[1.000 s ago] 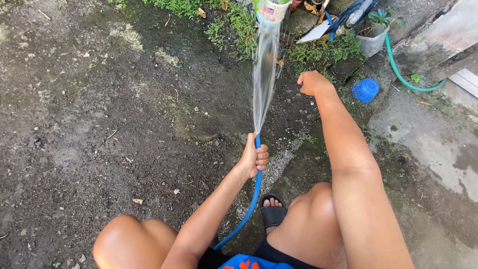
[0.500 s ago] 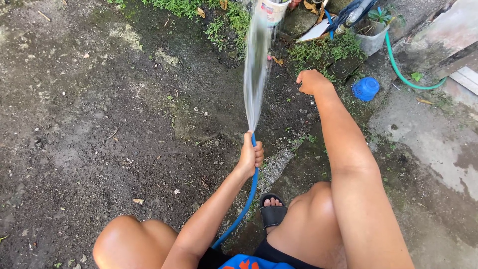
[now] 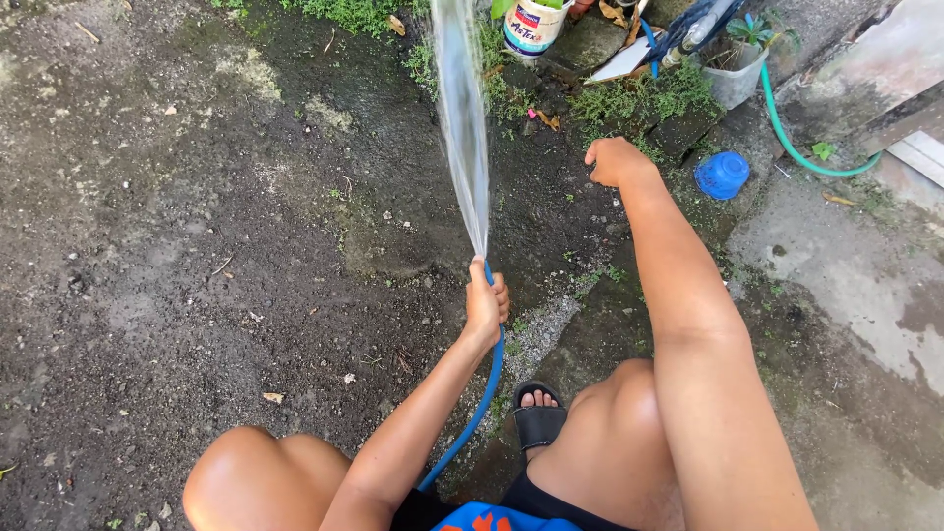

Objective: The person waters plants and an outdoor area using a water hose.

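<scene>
Blue hose gripped in left hand, spraying water; right hand fisted, empty, apart.

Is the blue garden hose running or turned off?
Running: a clear stream of water shoots from the blue garden hose gripped in the left hand.

Blue hose looks like smooth, slightly shiny plastic or rubber. Ground is rough, damp, gritty dirt. White bucket is glossy plastic, sandal matt black.
</scene>
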